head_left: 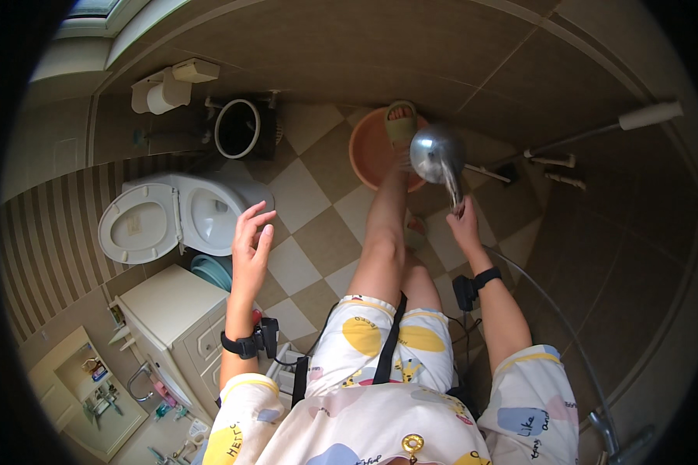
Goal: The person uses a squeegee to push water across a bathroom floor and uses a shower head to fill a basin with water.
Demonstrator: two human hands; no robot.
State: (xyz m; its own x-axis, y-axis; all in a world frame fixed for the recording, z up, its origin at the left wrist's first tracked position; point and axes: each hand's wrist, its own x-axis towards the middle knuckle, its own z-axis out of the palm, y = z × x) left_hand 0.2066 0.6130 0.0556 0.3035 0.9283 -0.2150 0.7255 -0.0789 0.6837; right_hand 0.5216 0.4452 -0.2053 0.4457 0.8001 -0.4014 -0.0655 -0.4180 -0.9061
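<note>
My right hand [464, 223] is closed round the handle of a chrome shower head [437, 151], held out over my outstretched leg. Its grey hose [551, 298] curves down along the right side. One foot, in a green slipper [400, 124], is raised over an orange basin [368, 151] on the floor. Blurred streaks, perhaps water, show by the ankle next to the shower head. My left hand [253, 236] hangs in the air with nothing in it, fingers loosely stretched, nearest to the toilet [209, 215]. The other slippered foot [415, 231] is on the floor, partly hidden by the leg.
On the left, the toilet's lid is up. A dark-lined bin [238, 129] stands by the wall below a toilet paper holder [163, 91]. Nearer are a white cabinet [167, 306] and blue-green basins [211, 271]. A rail with a white end [650, 115] juts in at right.
</note>
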